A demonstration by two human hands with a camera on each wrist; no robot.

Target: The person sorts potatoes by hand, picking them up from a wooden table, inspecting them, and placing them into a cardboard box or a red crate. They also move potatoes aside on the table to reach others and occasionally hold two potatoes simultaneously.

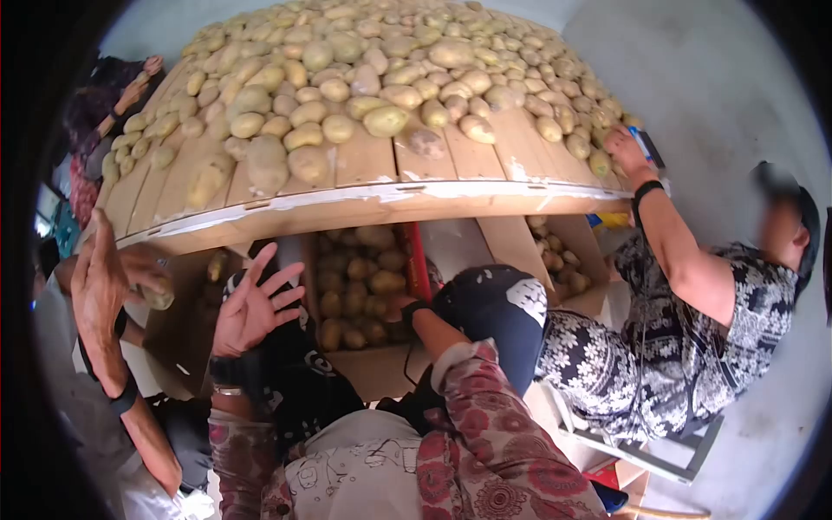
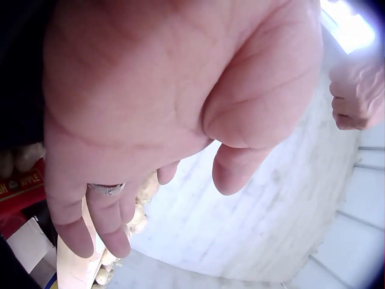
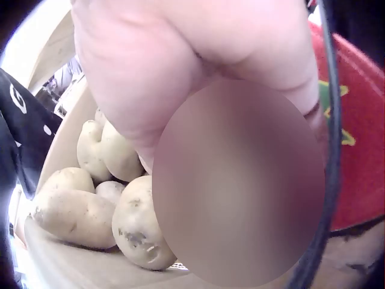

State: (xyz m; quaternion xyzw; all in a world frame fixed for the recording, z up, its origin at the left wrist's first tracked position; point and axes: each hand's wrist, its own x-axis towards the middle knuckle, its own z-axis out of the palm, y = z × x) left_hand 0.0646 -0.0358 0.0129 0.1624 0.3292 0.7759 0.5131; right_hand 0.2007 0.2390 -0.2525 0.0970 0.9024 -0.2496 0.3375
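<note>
My left hand [image 1: 253, 308] is raised above my lap, palm showing and fingers spread, with nothing in it. The left wrist view shows the same bare palm, with a ring on one finger. My right hand [image 1: 397, 307] reaches down into a box with a red side [image 1: 418, 260], among the potatoes [image 1: 357, 269] inside. Up close in the right wrist view, several potatoes [image 3: 75, 217] lie beside the heel of that hand. A blurred patch hides its fingers there, so I cannot tell whether they hold a potato.
Above the boxes, a slatted board [image 1: 364, 165] with a white-edged front carries a large heap of potatoes [image 1: 381, 65]. At the right, a seated person [image 1: 641, 347] reaches to the heap. Another person's hands [image 1: 100, 286] work at the left. A second potato box [image 1: 589, 251] stands under the board.
</note>
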